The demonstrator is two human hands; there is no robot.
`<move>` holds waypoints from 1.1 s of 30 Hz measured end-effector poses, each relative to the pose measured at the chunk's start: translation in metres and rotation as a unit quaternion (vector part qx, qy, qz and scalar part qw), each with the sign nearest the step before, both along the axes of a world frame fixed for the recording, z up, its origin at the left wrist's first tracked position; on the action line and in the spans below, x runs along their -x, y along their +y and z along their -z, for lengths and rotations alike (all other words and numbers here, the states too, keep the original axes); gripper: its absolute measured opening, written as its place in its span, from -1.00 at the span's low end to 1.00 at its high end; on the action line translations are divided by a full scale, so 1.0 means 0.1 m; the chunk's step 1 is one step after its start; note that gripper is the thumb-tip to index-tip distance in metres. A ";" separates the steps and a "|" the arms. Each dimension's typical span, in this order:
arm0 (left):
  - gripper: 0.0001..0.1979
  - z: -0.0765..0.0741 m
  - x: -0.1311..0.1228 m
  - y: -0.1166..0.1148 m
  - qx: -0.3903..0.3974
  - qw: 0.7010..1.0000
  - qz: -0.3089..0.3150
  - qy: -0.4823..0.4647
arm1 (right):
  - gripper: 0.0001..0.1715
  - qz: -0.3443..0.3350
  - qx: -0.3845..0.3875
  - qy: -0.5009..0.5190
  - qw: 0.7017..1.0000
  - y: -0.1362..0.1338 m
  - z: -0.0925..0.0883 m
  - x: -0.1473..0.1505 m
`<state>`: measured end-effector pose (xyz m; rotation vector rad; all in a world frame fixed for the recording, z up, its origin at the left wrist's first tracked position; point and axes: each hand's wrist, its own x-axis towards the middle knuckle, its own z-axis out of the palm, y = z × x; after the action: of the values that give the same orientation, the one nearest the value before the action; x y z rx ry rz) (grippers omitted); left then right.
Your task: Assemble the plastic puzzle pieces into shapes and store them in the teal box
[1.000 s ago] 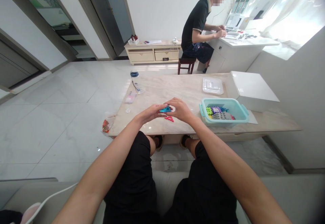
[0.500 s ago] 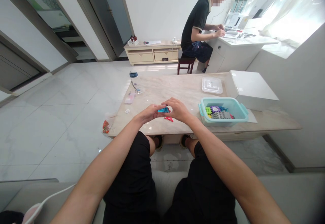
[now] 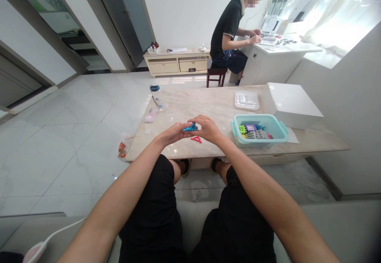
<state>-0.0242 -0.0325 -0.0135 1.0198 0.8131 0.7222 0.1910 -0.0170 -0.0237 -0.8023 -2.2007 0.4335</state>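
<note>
Between my two hands, over the near part of the marble-patterned table point(image 3: 208, 100), are blue plastic building pieces point(image 3: 190, 127). My left hand point(image 3: 174, 132) grips them from the left, fingers closed round them. From the right, my right hand point(image 3: 207, 128) pinches the same blue pieces between thumb and fingers. My fingers partly cover them, so how they join cannot be made out. Just below my hands, red building pieces point(image 3: 196, 139) lie on the table, touched by neither hand.
On the right stands a light-blue tub point(image 3: 259, 141) of coloured pieces. Behind it are a clear plastic lid point(image 3: 247, 100) and a white box point(image 3: 293, 98). A bottle point(image 3: 156, 96) stands at the left. Another person point(image 3: 228, 28) sits at a far desk.
The whole view has shifted slightly left. My hands keep their grip on the blue pieces, which look turned a little; the red pieces show slightly more.
</note>
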 end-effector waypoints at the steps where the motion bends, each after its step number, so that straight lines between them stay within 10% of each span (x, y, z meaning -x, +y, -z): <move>1: -0.67 0.01 0.00 0.01 -0.003 1.000 -0.007 0.002 | -0.58 0.010 0.006 0.000 1.000 0.00 0.00 0.01; 33: -0.53 0.01 -0.01 0.00 -0.078 0.997 -0.018 0.016 | -0.58 -0.005 -0.022 0.033 0.999 -0.05 -0.03 0.02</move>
<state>-0.0231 -0.0330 -0.0148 1.1613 0.8139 0.8127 0.1887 -0.0224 -0.0208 -0.7430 -2.1471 0.4102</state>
